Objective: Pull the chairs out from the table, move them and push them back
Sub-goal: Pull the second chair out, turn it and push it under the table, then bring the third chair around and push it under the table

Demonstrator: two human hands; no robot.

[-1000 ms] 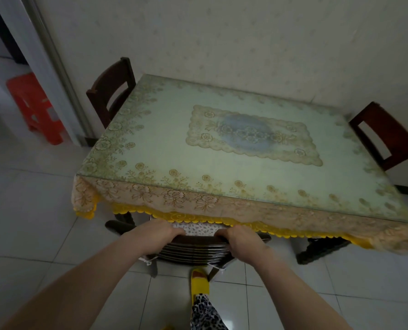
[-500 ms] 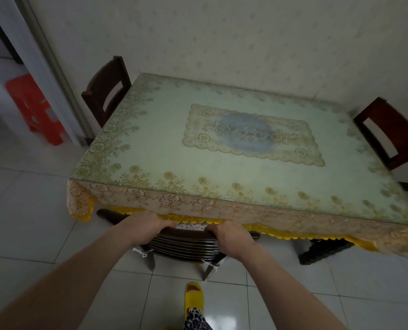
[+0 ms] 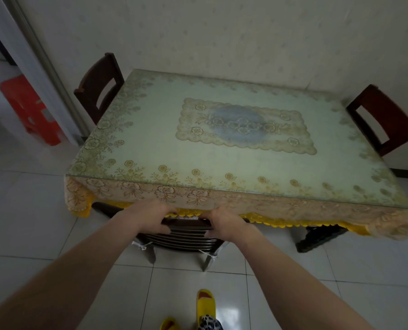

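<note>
A dark wooden chair (image 3: 186,236) with a slatted back stands at the near edge of the table (image 3: 169,148), its seat hidden under the lace tablecloth. My left hand (image 3: 150,216) grips the left end of the chair's top rail. My right hand (image 3: 224,222) grips the right end of the same rail. Both hands touch the cloth's yellow fringe. A second dark chair (image 3: 98,86) is tucked in at the table's left side. A third, reddish chair (image 3: 383,117) is at the right side.
The wall runs right behind the table. A red plastic stool (image 3: 29,108) stands beyond a white door frame (image 3: 31,60) at the left. A dark table leg (image 3: 317,236) shows under the cloth at the right. My feet in yellow slippers (image 3: 205,303) stand on the pale tiled floor.
The chair has slid further under the table with both hands on its back rail. My hands are now up against the cloth's fringe, and my view has moved closer.
</note>
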